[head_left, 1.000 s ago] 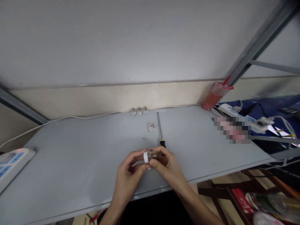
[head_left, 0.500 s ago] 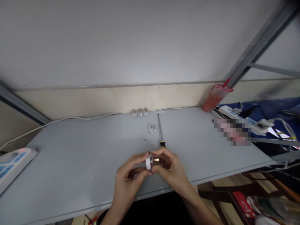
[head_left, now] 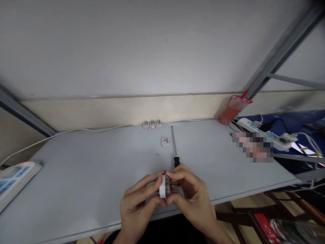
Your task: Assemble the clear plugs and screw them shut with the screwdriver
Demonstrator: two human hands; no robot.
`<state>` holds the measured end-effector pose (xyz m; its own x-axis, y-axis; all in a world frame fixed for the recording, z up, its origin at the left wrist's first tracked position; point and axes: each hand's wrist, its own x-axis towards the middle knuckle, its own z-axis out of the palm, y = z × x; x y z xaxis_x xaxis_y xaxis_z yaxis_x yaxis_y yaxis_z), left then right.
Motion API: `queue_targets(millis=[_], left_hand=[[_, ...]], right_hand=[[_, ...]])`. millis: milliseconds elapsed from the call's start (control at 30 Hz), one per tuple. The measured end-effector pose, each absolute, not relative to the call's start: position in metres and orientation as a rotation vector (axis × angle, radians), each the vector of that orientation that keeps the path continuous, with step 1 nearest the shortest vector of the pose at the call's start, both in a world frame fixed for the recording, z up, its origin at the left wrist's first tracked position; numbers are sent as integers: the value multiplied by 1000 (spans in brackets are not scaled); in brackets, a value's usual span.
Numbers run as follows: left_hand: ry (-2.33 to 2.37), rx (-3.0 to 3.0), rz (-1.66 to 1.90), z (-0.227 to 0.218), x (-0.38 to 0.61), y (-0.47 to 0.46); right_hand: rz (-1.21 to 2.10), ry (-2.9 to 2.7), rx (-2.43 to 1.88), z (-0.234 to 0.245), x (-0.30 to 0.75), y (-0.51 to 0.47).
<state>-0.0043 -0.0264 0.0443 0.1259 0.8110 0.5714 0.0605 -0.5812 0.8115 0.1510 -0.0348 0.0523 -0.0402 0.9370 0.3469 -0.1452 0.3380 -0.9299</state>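
Grip: our left hand [head_left: 138, 203] and right hand [head_left: 190, 194] close together on a clear plug [head_left: 165, 186], held over the desk [head_left: 88, 162].
Nearby: a screwdriver [head_left: 175, 152] lies just beyond our right fingers.
Farther: a lone plug [head_left: 165, 142]; three plugs [head_left: 151, 124] along the wall.

The plug [head_left: 166, 186] has moved nearer the table edge [head_left: 254, 190].
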Motion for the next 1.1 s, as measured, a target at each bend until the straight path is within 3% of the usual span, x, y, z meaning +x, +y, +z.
queue_targets(millis=[400,533,700,933,1100], left_hand=[[721,1564,1500,36,-4,-22],[741,1490,1208,44,-11,-7],[873,1823,817,45,-19,18],[955,2243,563,17,-27,35],[986,2263,613,7,-30,44]], right_hand=[[871,-1398,-925,51,150,-37],[775,-1397,-1104,38,144,-29],[623,-1516,-1355,20,138,-16],[454,-1968,-1242,20,192,-6],[324,-2516,-1100,21,223,-3]])
